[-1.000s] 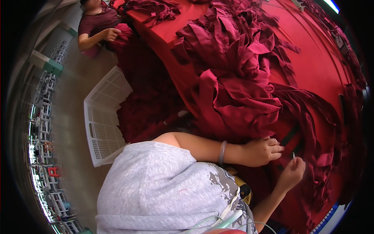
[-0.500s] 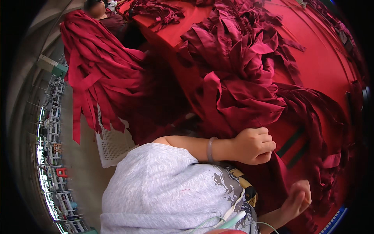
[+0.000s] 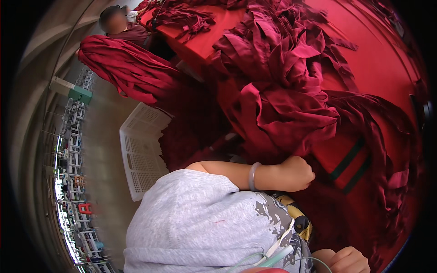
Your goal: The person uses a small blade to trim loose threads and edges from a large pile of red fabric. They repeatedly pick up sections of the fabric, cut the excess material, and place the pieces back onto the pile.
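Observation:
My left hand point(image 3: 295, 174), with a pale bangle point(image 3: 253, 176) at its wrist, is closed in a fist beside the heap of dark red cloth strips point(image 3: 291, 111). Whatever it may hold is hidden by its fingers. Down at the lower edge, my right hand point(image 3: 348, 261) is curled near my body, its fingers bent in. I cannot make out what is in it. Dark red cloth lies behind and between both hands, and a red panel with two dark green stripes point(image 3: 348, 166) shows just beyond my left fist.
A red-covered table point(image 3: 364, 59) extends along the upper right. A white perforated basket point(image 3: 139, 154) stands left, beside more dark red cloth. Another person point(image 3: 136, 36) is at the upper left by a large bundle of red strips point(image 3: 132, 68). Rows of machines point(image 3: 73, 150) line the far left.
My right hand has moved down toward the lower edge, and its fingers have curled in. My left fist has turned and shifted slightly. The other person's bundle has swung up, uncovering more basket.

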